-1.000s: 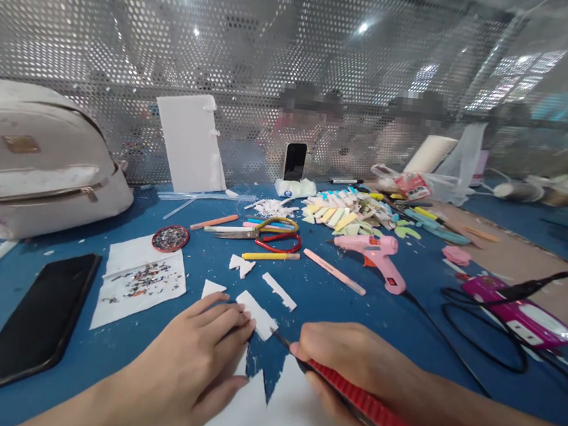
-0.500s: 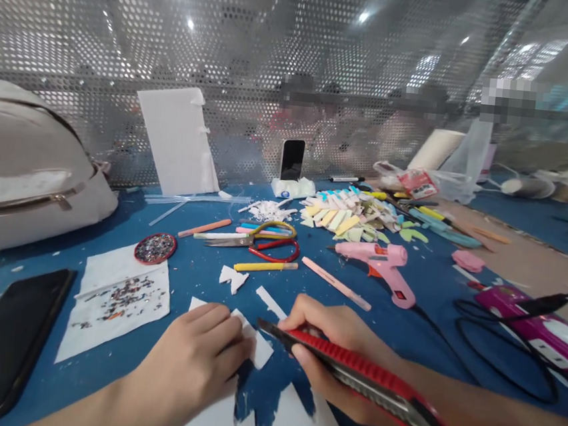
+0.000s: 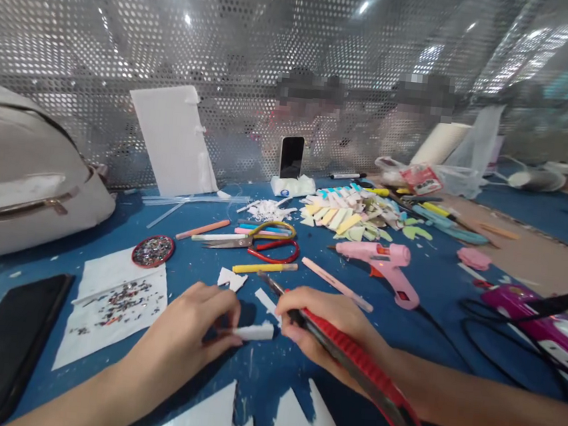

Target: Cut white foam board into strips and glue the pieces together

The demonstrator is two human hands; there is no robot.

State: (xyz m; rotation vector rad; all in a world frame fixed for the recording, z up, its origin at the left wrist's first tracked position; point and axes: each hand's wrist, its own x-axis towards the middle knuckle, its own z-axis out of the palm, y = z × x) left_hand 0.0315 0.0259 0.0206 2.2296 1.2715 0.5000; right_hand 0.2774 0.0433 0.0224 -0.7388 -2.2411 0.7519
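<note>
In the head view, the left hand (image 3: pixel 193 321) has its grip pinched on one end of a white board piece (image 3: pixel 255 332) over the bench (image 3: pixel 121 231); the right hand's (image 3: pixel 323 324) grip wraps a red utility knife (image 3: pixel 355 354). The board should be light, stiff, easily crushed; best held by its broad faces.
</note>
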